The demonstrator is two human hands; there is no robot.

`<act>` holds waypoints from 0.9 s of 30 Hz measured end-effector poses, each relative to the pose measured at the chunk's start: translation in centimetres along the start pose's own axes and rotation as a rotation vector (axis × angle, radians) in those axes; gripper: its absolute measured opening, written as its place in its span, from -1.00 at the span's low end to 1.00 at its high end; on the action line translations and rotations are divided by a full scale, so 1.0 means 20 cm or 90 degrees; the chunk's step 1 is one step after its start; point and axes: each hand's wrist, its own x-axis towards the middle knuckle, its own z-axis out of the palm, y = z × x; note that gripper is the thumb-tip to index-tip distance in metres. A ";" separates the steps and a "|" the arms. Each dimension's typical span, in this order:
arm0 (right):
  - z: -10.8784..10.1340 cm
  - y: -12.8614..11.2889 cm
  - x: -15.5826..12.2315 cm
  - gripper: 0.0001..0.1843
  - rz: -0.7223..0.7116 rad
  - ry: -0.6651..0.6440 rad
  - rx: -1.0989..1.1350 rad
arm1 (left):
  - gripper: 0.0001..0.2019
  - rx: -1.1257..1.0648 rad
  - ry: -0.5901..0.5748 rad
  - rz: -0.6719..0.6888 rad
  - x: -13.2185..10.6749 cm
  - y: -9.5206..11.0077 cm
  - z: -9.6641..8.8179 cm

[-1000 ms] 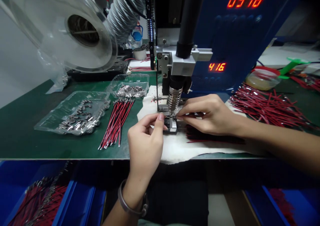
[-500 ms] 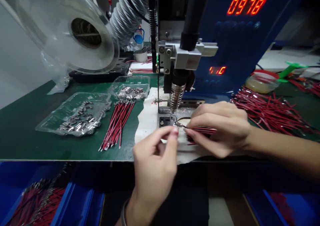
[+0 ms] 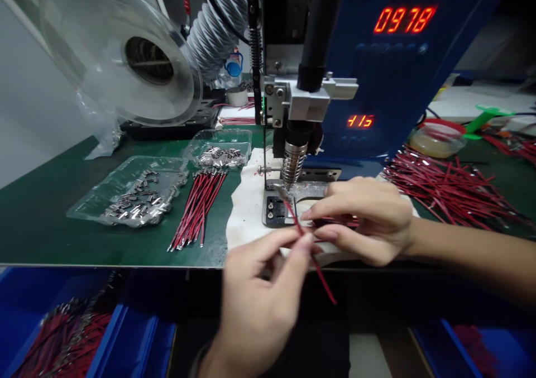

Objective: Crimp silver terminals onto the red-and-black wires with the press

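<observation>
My left hand point(image 3: 268, 288) pinches a red wire point(image 3: 321, 280) between thumb and forefinger. The wire slants across the fingertips, its upper end just below the spring-sleeved soldering head point(image 3: 293, 163) and its lower end hanging past the bench edge. A blurred metal piece shows at the upper end. Close beside it, my right hand point(image 3: 364, 219) has thumb and forefinger apart. Several dark red wires point(image 3: 345, 220) show in the gap behind its fingers; whether the curled fingers touch them is hidden. Beneath the head, a small black fixture point(image 3: 275, 211) sits on a metal plate over white paper point(image 3: 245, 216).
Two clear trays point(image 3: 90, 210) of small metal parts and a neat wire bundle point(image 3: 196, 210) lie at left. A large wire pile point(image 3: 444, 191) and a red-lidded tub point(image 3: 438, 138) are at right. Blue bins point(image 3: 134, 339) stand below the bench edge point(image 3: 125, 266).
The wire end with its metal piece was at my right fingertips; now my left hand holds the red wire, tilted up. My right thumb and forefinger have parted. The machine's lower display reading has changed.
</observation>
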 end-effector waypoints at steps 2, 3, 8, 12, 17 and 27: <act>-0.04 0.04 0.01 -0.91 -0.025 -0.034 -0.023 | -0.84 0.146 0.093 0.014 0.05 0.00 -0.13; -0.06 0.06 0.02 -0.86 -0.047 -0.069 -0.036 | -0.81 0.224 0.120 0.026 0.09 0.00 -0.19; -0.19 0.13 0.06 -0.82 0.049 -0.376 -0.108 | -0.72 0.635 0.143 0.131 0.30 0.00 -0.47; -0.22 0.15 0.06 -0.83 0.088 -0.430 -0.140 | -0.69 0.835 0.120 0.188 0.40 -0.01 -0.52; -0.20 0.17 0.05 -0.82 0.109 -0.474 -0.165 | -0.62 0.941 0.139 0.184 0.39 -0.01 -0.49; -0.21 0.18 0.06 -0.82 0.148 -0.532 -0.198 | -0.57 0.954 0.028 0.104 0.19 -0.04 -0.53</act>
